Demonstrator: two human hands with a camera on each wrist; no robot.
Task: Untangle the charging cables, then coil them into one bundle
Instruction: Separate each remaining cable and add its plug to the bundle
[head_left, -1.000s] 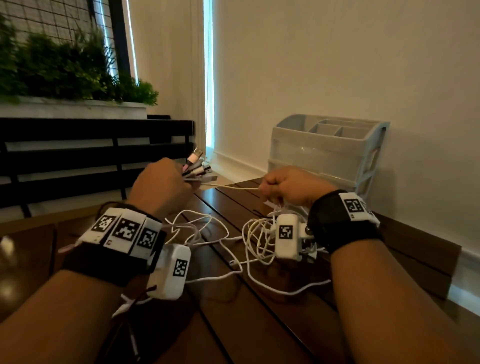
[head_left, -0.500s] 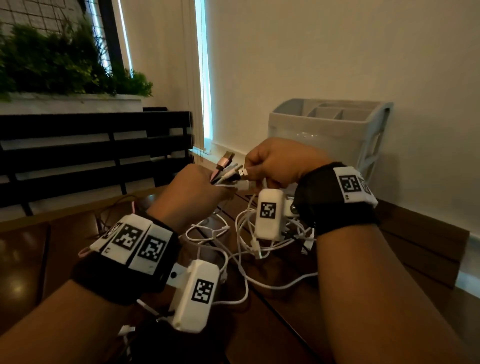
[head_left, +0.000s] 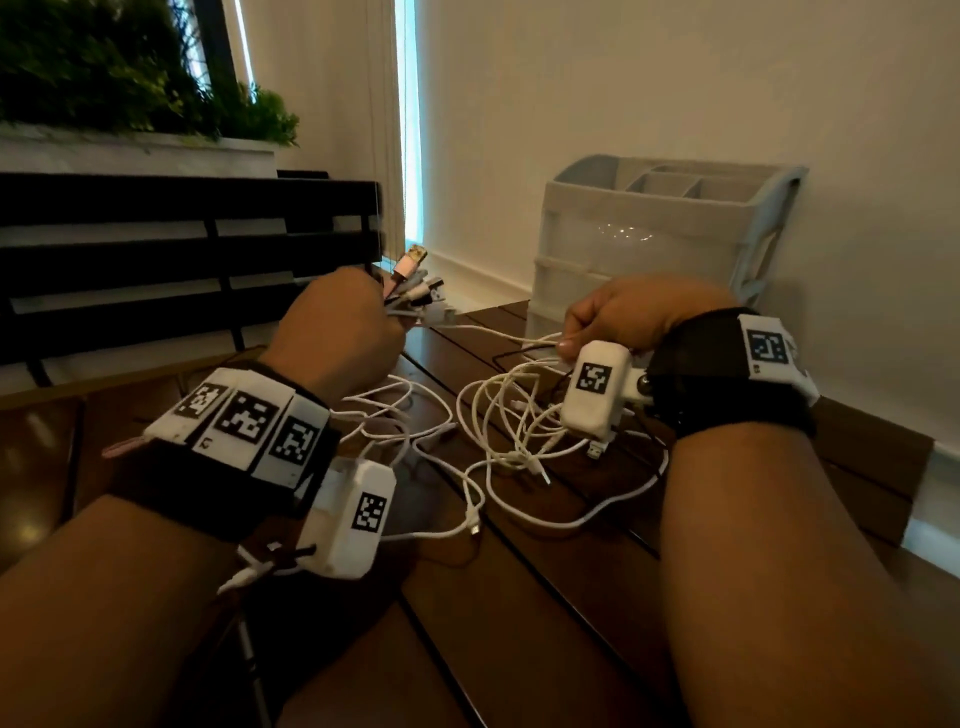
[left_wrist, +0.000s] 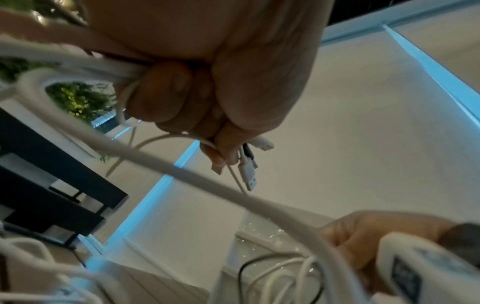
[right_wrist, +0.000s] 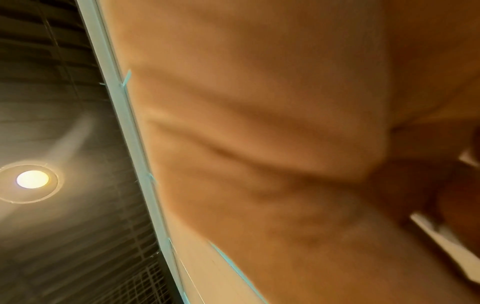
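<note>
Several white charging cables (head_left: 498, 431) lie in loose tangled loops on the dark wooden table (head_left: 561, 582). My left hand (head_left: 343, 332) is a fist gripping a bunch of cable ends, whose USB plugs (head_left: 415, 286) fan out above it, one of them pink. The left wrist view shows the same fist (left_wrist: 207, 107) with white plugs (left_wrist: 249, 170) sticking out below the fingers. My right hand (head_left: 623, 317) pinches white cable strands (head_left: 535, 340) that run taut across from the left fist. The right wrist view is blurred skin only.
A pale plastic drawer organiser (head_left: 660, 228) stands at the table's back, against the wall, just behind my right hand. A black slatted bench (head_left: 171, 249) and a planter with greenery (head_left: 130, 78) are on the left beyond the table.
My right hand was up against the plugs in the left fist half a second ago; it has drawn away to the right and lower, stretching cable strands between the two hands.
</note>
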